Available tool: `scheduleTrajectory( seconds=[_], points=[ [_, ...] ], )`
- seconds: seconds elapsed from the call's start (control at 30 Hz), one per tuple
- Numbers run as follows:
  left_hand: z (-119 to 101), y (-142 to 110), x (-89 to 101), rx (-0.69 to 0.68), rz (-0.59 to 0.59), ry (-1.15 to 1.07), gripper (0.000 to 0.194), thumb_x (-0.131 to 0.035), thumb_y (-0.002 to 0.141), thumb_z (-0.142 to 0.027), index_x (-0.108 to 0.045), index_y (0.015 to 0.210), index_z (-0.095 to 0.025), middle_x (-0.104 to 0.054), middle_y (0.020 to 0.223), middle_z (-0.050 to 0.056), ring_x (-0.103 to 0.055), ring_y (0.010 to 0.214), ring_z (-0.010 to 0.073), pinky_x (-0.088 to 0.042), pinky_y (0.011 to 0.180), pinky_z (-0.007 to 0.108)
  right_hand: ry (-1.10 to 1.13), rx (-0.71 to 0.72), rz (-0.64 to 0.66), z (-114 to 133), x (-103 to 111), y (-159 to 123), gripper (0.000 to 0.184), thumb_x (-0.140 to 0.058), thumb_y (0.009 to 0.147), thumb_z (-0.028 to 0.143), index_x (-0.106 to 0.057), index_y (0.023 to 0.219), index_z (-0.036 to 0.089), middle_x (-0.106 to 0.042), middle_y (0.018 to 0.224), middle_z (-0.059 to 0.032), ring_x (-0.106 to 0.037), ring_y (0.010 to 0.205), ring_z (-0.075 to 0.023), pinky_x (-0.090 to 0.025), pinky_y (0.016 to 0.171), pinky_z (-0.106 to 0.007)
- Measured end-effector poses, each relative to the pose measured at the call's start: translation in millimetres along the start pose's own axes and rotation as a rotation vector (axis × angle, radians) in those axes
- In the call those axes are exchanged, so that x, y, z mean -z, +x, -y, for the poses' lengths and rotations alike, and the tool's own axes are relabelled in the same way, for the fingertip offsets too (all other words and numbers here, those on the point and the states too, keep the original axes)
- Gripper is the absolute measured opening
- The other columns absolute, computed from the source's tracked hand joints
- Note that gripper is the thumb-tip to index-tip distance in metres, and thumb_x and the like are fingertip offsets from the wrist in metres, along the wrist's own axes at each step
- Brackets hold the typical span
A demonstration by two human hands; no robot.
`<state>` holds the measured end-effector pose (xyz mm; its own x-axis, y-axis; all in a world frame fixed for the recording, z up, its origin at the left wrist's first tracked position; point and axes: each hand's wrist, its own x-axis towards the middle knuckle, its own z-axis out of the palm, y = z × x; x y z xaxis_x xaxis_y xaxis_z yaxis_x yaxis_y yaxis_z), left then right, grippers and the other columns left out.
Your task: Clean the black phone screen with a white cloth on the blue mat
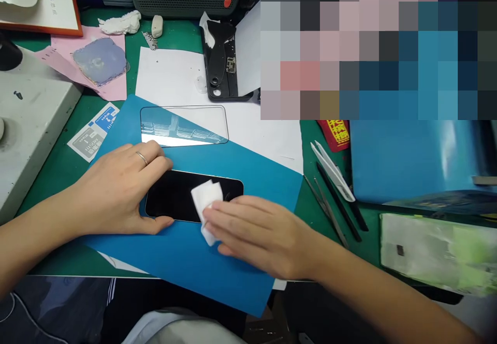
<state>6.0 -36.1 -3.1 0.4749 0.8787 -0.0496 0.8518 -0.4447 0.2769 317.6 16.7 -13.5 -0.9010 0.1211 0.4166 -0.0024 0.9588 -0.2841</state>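
A black phone (176,195) lies screen up on a blue sheet (186,266). My left hand (116,191) clamps the phone's left end between thumb and fingers; a ring is on one finger. With flat fingers, my right hand (256,230) presses a small white wipe (207,202) onto the screen's right half. A clear glass screen protector (184,125) rests just beyond the phone, half on the blue sheet and half on white paper (171,75).
Tweezers and thin tools (334,189) lie right of the blue sheet on the green mat. A wipe packet (93,133) sits at left beside a grey machine base (27,121). A black phone frame (221,62), pink paper and a speaker stand at the back.
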Motion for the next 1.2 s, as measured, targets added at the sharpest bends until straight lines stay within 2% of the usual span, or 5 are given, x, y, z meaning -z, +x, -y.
scheduleTrajectory(
  seconds=[0.2,0.43,0.77,0.97,1.2],
  points=[
    [-4,5,5.6,-0.028,0.025,0.001,0.056,-0.074,0.082,-0.066,-0.065,0.109,-0.018,-0.066,0.107,0.013,-0.064,0.084,0.029,-0.05,0.07,0.041,-0.043,0.028,-0.01,3,-3,-4,0.036,-0.058,0.114,0.035,-0.075,0.127,0.006,-0.083,0.126,-0.0159,-0.072,0.133,-0.0239,-0.065,0.101,-0.037],
    [-7,6,4.6,-0.023,0.057,-0.002,0.06,-0.075,0.081,-0.069,-0.065,0.111,-0.017,-0.066,0.109,0.013,-0.065,0.087,0.0307,-0.05,0.073,0.043,-0.204,-0.05,0.26,10,-11,-4,0.098,-0.019,0.109,0.076,-0.056,0.153,-0.003,-0.062,0.159,-0.0275,-0.058,0.152,-0.0368,-0.05,0.12,-0.055],
    [-4,5,5.0,-0.018,0.033,0.053,0.063,-0.071,0.082,-0.072,-0.063,0.112,-0.017,-0.065,0.107,0.014,-0.064,0.086,0.0319,-0.049,0.075,0.043,-0.445,-0.195,0.373,45,14,-19,0.098,-0.041,0.108,0.074,-0.052,0.152,-0.013,-0.054,0.161,-0.0365,-0.057,0.15,-0.0467,-0.047,0.121,-0.06],
    [0,4,9.2,-0.037,0.041,0.044,0.072,-0.072,0.082,-0.08,-0.063,0.119,-0.019,-0.064,0.114,0.014,-0.066,0.09,0.0316,-0.049,0.076,0.041,-0.364,-0.302,0.306,41,-13,6,0.116,-0.044,0.101,0.084,-0.036,0.162,-0.016,-0.038,0.171,-0.0383,-0.043,0.16,-0.0496,-0.043,0.129,-0.063],
    [16,4,0.4,0.029,-0.375,-0.276,0.11,-0.001,0.088,-0.101,-0.06,0.137,-0.024,-0.066,0.113,0.011,-0.06,0.08,0.0234,-0.048,0.072,0.041,-0.152,-0.313,0.315,40,-55,78,0.127,-0.033,0.098,0.093,-0.025,0.169,-0.012,-0.023,0.18,-0.0322,-0.021,0.171,-0.0422,-0.023,0.141,-0.057]
  ],
)
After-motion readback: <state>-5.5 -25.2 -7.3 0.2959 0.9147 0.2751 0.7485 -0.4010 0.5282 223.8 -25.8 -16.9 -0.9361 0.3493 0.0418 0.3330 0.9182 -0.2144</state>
